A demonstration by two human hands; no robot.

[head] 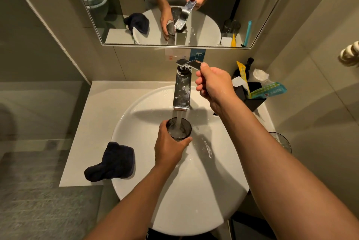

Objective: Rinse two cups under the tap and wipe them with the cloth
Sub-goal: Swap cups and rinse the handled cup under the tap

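Left hand [169,147] grips dark cup [179,129] upright, mouth up, under running tap [182,92]; right hand [212,83] pinches tap lever [191,63].

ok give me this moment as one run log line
step: rinse first cup | left hand: holds cup under running tap | right hand: on tap lever | second cup: right of basin | cloth: unused

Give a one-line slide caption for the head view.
Left hand holds a dark cup under the running tap; right hand grips the lever.
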